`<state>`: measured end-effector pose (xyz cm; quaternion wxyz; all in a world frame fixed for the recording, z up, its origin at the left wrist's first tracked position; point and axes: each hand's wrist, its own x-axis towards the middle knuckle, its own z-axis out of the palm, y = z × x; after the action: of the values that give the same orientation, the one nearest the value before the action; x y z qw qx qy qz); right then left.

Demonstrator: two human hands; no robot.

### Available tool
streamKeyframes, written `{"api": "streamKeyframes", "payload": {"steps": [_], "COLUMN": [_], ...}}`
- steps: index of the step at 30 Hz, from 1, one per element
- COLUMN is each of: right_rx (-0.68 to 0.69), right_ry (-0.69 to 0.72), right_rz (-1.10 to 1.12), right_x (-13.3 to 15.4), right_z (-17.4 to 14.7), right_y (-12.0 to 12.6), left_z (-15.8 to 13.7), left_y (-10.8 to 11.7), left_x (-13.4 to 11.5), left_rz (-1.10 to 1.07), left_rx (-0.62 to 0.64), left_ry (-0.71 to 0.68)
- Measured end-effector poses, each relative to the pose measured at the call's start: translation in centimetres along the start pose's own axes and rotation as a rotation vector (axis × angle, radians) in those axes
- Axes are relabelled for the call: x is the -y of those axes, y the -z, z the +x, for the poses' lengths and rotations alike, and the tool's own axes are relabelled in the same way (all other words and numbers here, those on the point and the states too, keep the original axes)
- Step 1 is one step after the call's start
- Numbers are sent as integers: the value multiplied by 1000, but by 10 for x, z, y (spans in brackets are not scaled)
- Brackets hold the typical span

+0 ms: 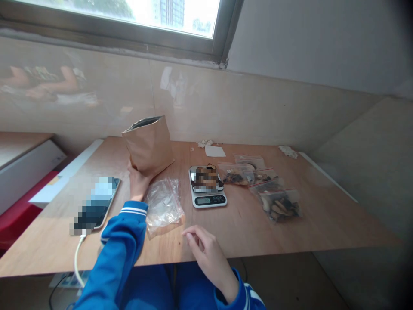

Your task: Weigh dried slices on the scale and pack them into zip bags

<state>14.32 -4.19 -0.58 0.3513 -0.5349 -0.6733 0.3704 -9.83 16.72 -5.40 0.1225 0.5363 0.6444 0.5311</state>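
Note:
My left hand [137,181] grips the lower left side of a brown kraft paper bag [150,144], some of its fingers hidden behind it. The bag's top gapes and it leans a little. Below it lie clear zip-lock bags [164,202], flat and overlapping. My right hand [206,249] is over the table's front edge, fingers loosely curled and thumb close to the index finger; nothing shows in it. Beyond it stands a white kitchen scale [209,201] with dark brown dried pieces [206,177], partly blurred, on its plate.
Several zip-lock bags of dark dried pieces [280,206] lie right of the scale. A phone [98,202] with a white cable [77,258] is at the left. White paper [215,151] and crumpled tissues [288,151] lie near the wall.

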Motion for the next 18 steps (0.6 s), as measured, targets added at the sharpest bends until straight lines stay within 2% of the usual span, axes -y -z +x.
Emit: {"api": "streamKeyframes", "payload": {"steps": [3,6,10,14,18], "right_rx": [35,6,-235,-502,-592], "right_ry": [73,173,364,478,514], "right_rz": [-14,-18,-141,-317,-428], "right_x": [10,17,32,49,56], "right_z": [-5,-4,12,31,36], "right_y": [-2,-3,5,23,32], "left_z": [6,3,-9,-20,-22], "left_y": [-6,-5,0,3,2], "left_x": [11,9,-2,-10,-12], "left_rz": [18,39,-38,-191,-262], "left_rx": [31,-41,-213,-302,-338], "left_ry": [118,114,-128,-387,-423]}}
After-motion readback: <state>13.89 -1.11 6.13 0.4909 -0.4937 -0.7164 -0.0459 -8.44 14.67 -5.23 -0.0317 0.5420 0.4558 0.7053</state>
